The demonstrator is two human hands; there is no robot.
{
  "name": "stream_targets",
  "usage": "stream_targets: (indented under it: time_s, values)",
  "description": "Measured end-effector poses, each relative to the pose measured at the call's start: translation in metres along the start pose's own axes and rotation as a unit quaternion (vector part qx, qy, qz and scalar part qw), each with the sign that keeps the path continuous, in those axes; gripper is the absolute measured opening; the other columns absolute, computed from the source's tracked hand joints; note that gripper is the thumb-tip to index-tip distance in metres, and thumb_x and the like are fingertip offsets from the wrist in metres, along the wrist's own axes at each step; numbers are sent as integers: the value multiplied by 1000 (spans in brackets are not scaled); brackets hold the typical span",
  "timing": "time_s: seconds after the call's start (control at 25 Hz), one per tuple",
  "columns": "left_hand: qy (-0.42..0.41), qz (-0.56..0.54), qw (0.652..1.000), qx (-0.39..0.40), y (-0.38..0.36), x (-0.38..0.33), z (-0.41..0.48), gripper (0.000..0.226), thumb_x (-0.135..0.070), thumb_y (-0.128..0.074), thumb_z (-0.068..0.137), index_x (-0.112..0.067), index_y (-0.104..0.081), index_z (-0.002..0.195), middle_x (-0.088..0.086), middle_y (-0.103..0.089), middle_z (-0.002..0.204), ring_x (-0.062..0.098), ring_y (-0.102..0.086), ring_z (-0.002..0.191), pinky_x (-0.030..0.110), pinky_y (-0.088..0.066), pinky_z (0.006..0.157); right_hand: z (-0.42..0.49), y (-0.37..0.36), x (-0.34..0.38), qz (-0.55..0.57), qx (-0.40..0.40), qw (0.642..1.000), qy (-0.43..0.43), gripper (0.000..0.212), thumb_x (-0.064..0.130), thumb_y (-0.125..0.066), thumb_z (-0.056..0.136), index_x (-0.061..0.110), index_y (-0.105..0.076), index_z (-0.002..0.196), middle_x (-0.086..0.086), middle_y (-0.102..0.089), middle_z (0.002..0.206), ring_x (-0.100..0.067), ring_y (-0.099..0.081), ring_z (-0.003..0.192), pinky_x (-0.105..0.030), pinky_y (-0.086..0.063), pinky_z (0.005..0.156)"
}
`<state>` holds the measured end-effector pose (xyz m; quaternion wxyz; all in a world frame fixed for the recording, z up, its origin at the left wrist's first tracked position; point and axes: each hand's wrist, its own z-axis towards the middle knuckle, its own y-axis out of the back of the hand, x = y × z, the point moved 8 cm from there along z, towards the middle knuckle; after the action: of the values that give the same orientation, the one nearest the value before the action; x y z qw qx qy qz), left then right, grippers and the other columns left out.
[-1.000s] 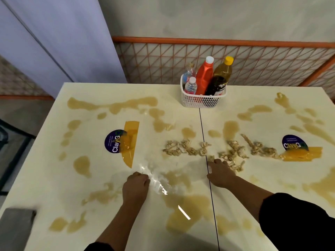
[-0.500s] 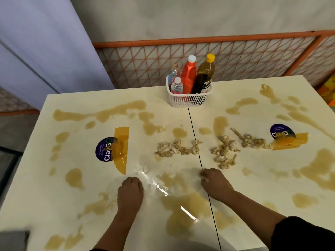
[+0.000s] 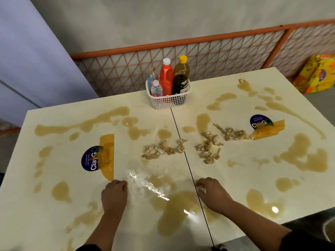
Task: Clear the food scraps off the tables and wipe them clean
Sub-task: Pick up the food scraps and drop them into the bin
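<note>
Two cream tables (image 3: 59, 124) (image 3: 235, 98) stand pushed together, smeared with brown spills (image 3: 174, 212). Pale food scraps lie in a heap left of the seam (image 3: 163, 149), a heap right of it (image 3: 208, 150), and a string further right (image 3: 230, 132). My left hand (image 3: 114, 194) rests knuckles up with curled fingers at the edge of a shiny, crinkled clear plastic film (image 3: 145, 182), seemingly gripping it. On the seam, my right hand (image 3: 214, 193) has its fingers curled round a small pale scrap (image 3: 202, 188), well short of the heaps.
A white basket (image 3: 168, 103) with sauce and water bottles stands at the back on the seam. Purple round stickers under yellow tape sit on the left table (image 3: 90, 158) and the right table (image 3: 261, 122). An orange mesh fence (image 3: 199, 58) runs behind. A colourful box (image 3: 315, 75) lies at far right.
My right hand drew back from the right scrap heap toward the near edge, fingers curled in. My left hand stayed put. The view swung right, showing more of the right table.
</note>
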<state>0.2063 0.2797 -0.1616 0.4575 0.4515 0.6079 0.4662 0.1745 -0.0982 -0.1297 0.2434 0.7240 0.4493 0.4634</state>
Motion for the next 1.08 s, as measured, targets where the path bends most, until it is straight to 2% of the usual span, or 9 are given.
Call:
stream_targets:
  time_s: [0.2, 0.36, 0.48, 0.64, 0.72, 0.8, 0.88, 1.0, 1.08]
  values:
    - [23, -9, 1000, 10, 2, -5, 6, 12, -6, -74, 81, -13, -71, 72, 5, -61, 68, 29, -58, 60, 32, -48, 51, -11, 10, -10, 23, -16, 1000, 7, 28, 26, -57, 91, 27, -67, 116, 5, -65, 109, -16, -57, 106, -25, -47, 92]
    - [64, -33, 997, 33, 6, -14, 7, 12, -12, -60, 91, -10, -63, 81, 8, -59, 76, 31, -60, 71, 39, -50, 60, -25, 25, -13, 82, -31, 996, 12, 3, 27, -61, 93, 29, -63, 94, 7, -63, 91, -11, -58, 87, -22, -45, 77]
    - [108, -203, 973, 15, 10, -29, -9, 18, -10, -51, 94, -10, -54, 76, 6, -57, 73, 32, -59, 72, 41, -50, 63, -38, 36, -22, 151, -55, 987, 8, 17, 27, -67, 92, 27, -55, 81, 9, -62, 79, -6, -53, 70, -19, -41, 64]
    - [135, -385, 912, 51, 13, -95, -65, 20, -8, -57, 89, -17, -62, 71, 2, -65, 71, 26, -62, 75, 38, -47, 68, -64, 34, -50, 271, -31, 962, -35, 12, 24, -67, 95, 27, -57, 100, 2, -66, 88, -6, -60, 65, -15, -43, 60]
    - [158, -423, 889, 78, 15, -135, -96, 16, -14, -65, 82, -19, -67, 67, 0, -68, 68, 20, -64, 72, 35, -50, 68, -82, 31, -68, 356, -9, 933, -60, 9, 19, -62, 99, 23, -64, 106, -3, -68, 91, -8, -64, 65, -21, -50, 65]
    - [166, -450, 871, 104, 18, -174, -118, 12, -14, -70, 77, -17, -71, 65, -1, -69, 67, 17, -65, 70, 29, -48, 64, -93, 26, -80, 444, 14, 893, -74, 20, 18, -58, 102, 6, -69, 90, -6, -65, 82, -15, -63, 68, -30, -52, 70]
    - [137, -471, 863, 124, 23, -221, -139, 9, -13, -73, 72, -14, -72, 64, -1, -71, 67, 18, -68, 72, 31, -52, 67, -111, 21, -95, 546, 24, 831, -100, 28, 20, -59, 102, 1, -64, 82, -10, -58, 78, -21, -60, 71, -32, -51, 72]
    - [66, -485, 860, 148, 39, -294, -166, 8, -14, -78, 73, -16, -73, 66, 1, -73, 68, 19, -71, 72, 36, -56, 72, -134, 18, -111, 680, 31, 719, -138, 22, 20, -62, 100, 1, -62, 90, -12, -56, 79, -24, -61, 75, -31, -53, 70]
    - [11, -473, 869, 143, 50, -338, -180, 10, -15, -80, 75, -17, -73, 68, -1, -73, 68, 14, -70, 69, 31, -57, 69, -146, 20, -123, 736, 36, 660, -144, 18, 20, -67, 96, 3, -63, 93, -11, -60, 82, -23, -62, 79, -31, -53, 71]
